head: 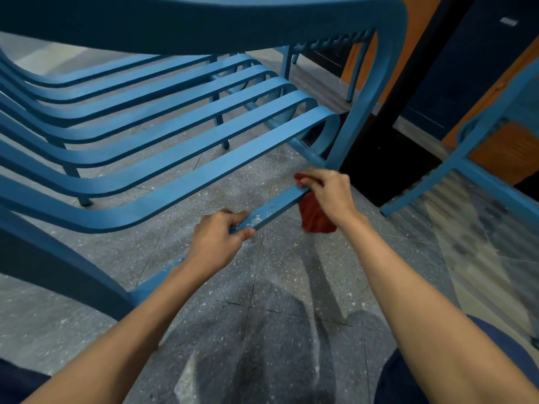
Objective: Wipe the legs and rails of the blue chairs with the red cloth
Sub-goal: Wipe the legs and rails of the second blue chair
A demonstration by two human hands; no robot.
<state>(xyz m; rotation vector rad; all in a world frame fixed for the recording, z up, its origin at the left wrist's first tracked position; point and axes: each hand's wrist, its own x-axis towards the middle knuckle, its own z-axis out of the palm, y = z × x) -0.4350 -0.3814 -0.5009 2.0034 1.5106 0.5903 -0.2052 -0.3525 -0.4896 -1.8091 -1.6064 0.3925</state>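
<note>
Left grip [217, 234] curls round the flat blue rail [274, 207]; right grip [329, 193] pinches crumpled red cloth [316, 217] against it.

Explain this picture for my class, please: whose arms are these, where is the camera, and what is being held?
There is no machine here. A person wears one wide-angle camera on the head, looking forward and down, so you see their own two bare arms reaching out. The left hand grips a flat blue rail low on a blue slatted chair, with the fingers curled round it. The right hand holds a crumpled red cloth against the far end of the same rail, and part of the cloth hangs below it. Pale specks show on the rail near the left hand. The chair stands on a speckled grey floor. Part of a second blue chair shows on the right.
</note>
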